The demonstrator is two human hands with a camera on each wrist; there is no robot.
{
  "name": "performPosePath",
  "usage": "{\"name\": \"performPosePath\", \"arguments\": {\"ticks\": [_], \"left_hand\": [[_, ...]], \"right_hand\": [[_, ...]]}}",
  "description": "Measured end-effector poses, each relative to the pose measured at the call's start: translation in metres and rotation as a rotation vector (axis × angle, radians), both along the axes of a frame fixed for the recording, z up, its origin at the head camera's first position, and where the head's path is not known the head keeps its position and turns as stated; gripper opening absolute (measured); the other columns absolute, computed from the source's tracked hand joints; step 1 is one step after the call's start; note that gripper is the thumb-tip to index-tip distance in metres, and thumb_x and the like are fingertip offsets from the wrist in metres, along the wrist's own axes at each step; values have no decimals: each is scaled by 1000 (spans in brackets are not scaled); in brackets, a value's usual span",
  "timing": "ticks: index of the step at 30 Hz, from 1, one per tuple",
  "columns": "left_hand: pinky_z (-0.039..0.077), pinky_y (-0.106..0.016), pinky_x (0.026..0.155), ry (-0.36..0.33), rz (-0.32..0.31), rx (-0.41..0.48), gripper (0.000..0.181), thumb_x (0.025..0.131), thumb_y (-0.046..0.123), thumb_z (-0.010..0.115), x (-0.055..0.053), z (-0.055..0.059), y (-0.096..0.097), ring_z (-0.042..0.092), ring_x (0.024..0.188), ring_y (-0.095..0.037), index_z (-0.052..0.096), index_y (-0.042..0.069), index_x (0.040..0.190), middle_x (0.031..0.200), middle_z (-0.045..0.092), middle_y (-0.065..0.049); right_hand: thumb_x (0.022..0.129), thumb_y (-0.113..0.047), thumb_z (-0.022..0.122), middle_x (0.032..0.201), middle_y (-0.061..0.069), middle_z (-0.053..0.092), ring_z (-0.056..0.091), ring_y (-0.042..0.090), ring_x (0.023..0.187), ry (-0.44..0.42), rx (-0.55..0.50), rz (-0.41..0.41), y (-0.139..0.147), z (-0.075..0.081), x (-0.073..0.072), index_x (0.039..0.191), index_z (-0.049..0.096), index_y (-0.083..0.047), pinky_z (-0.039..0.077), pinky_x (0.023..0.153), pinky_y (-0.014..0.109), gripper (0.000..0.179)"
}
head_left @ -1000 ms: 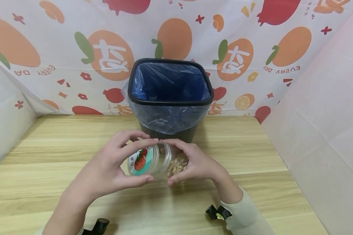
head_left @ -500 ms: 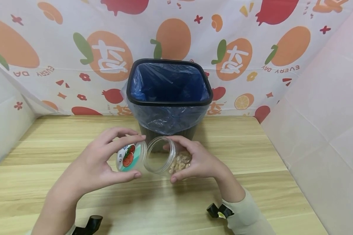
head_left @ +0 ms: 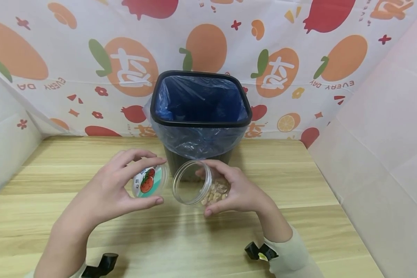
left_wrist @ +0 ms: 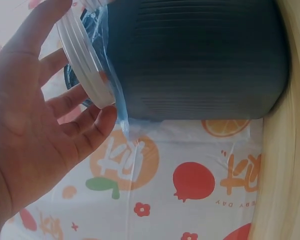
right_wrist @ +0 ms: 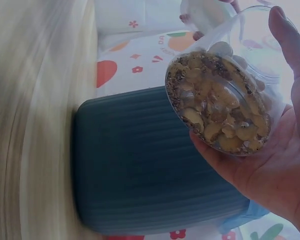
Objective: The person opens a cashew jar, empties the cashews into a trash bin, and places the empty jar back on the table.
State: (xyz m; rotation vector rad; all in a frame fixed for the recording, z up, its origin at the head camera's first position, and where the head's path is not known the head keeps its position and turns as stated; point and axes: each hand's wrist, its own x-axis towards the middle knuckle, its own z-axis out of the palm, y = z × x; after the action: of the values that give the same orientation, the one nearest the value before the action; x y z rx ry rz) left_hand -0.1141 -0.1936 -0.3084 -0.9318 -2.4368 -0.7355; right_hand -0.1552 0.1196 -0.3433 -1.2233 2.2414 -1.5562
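- Fruit-print cloth (head_left: 172, 42) is hanging behind a wooden table (head_left: 180, 247); a bin (head_left: 201, 124) is standing on the table, a plastic bag (head_left: 198, 141) lining it.
- Left hand (head_left: 107, 185) is grasping the lid (head_left: 148, 182) between thumb and fingers, near the jar's mouth but apart from it.
- Right hand (head_left: 241, 193) is gripping the clear jar (head_left: 207, 179), which is tilting above the table in front of the bin; nuts (right_wrist: 220, 105) are resting toward its base.
- Spill risk (judged): the mouth is standing uncovered, so further tipping could be sending nuts onto the table.
- Drop risk (judged): a loosening thumb could be letting the lid or jar slip.
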Motion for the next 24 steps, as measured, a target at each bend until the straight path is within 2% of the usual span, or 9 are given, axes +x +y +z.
{"name": "performPosePath", "arguments": {"ticks": [6, 10, 15, 24], "left_hand": [[42, -23, 89, 7, 10, -11, 76, 63, 42, 93, -2, -2, -4, 52, 113, -12, 65, 27, 132, 124, 59, 8], [43, -22, 87, -2, 18, -24, 77, 62, 42, 93, -4, -4, -8, 52, 113, -11, 64, 28, 132, 124, 58, 8], [45, -22, 83, -27, 53, -45, 76, 61, 44, 94, -6, -6, -11, 51, 112, -9, 65, 30, 130, 123, 58, 10], [52, -37, 74, -97, 137, -98, 71, 63, 51, 91, -10, -11, -15, 50, 109, -12, 66, 33, 127, 120, 58, 11]], "right_hand": [[59, -13, 97, 129, 2, 67, 62, 17, 121, 17, 0, 7, 0, 3, 2, 146, 45, -11, 49, 103, 34, 102], [58, -14, 97, 129, 2, 66, 62, 17, 122, 26, -5, 12, 0, 5, 4, 147, 45, -15, 49, 104, 33, 103], [57, -14, 98, 129, 2, 67, 62, 17, 121, 34, -15, 20, 0, 6, 6, 147, 45, -16, 48, 105, 34, 104], [57, -13, 98, 129, 3, 67, 62, 18, 122, 40, -24, 26, 0, 7, 6, 146, 45, -13, 48, 106, 35, 104]]}}
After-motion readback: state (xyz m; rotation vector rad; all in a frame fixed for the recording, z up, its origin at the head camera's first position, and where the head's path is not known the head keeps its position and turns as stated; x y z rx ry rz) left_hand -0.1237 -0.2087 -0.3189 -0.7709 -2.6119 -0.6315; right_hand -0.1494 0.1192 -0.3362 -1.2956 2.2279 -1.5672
